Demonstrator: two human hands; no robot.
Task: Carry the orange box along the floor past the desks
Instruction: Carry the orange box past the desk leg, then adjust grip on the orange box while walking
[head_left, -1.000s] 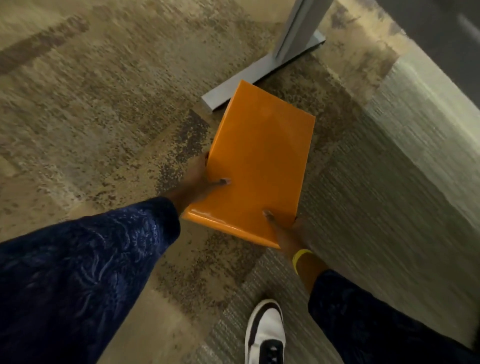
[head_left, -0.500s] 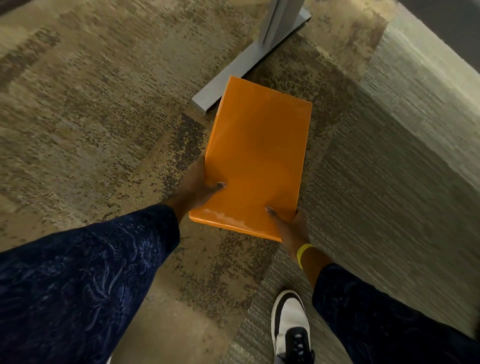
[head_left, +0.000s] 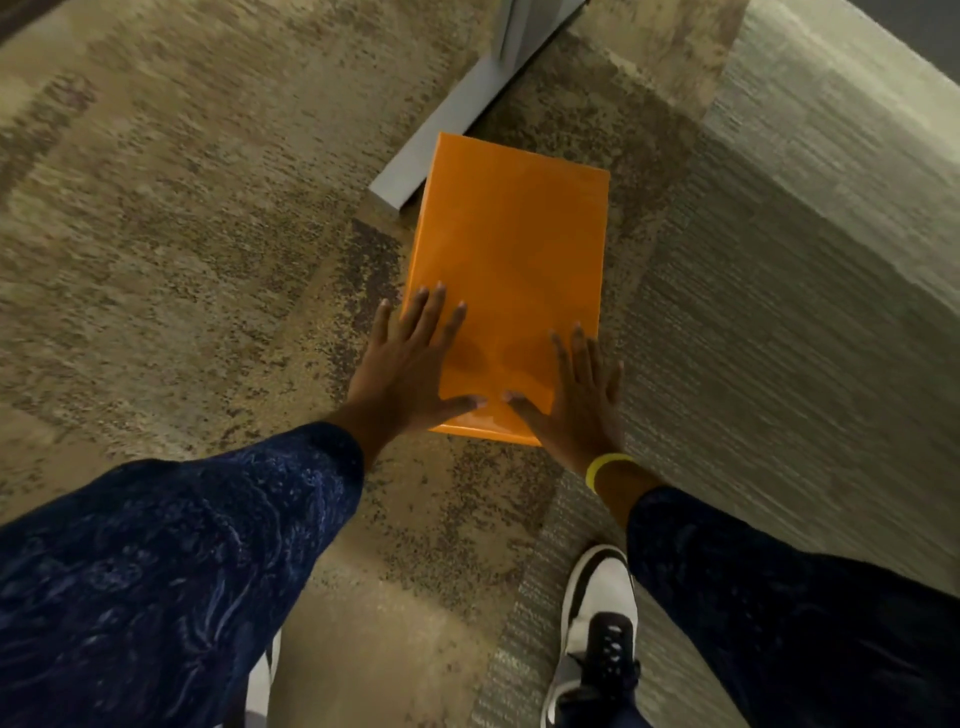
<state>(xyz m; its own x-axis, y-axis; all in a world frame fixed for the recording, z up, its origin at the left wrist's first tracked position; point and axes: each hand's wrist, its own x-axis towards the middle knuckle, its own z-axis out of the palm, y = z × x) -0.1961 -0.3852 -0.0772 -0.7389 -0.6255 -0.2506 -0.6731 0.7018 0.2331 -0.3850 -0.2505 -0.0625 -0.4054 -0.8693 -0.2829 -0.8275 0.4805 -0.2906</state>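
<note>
The glossy orange box (head_left: 511, 244) lies flat and lengthwise in the middle of the head view, low over or on the carpet; I cannot tell whether it touches the floor. My left hand (head_left: 410, 364) is spread flat over its near left corner, fingers apart, thumb pointing inward. Over the near right corner my right hand (head_left: 579, 397) is spread the same way, with a yellow wristband (head_left: 605, 467) at the wrist. Neither hand curls around an edge. Both thumbs nearly meet on the box's near end.
A grey metal desk foot (head_left: 441, 135) runs diagonally on the floor just beyond the box's far left corner, with its upright leg (head_left: 524, 21) at the top edge. Patterned carpet (head_left: 182, 234) spreads left; a lighter strip (head_left: 779, 312) lies right. My white-and-black shoe (head_left: 597, 623) stands below.
Both hands gripped the box's near edge from underneath and the sides before; now they lie spread flat on its top. The box has levelled out, nearer the desk foot.
</note>
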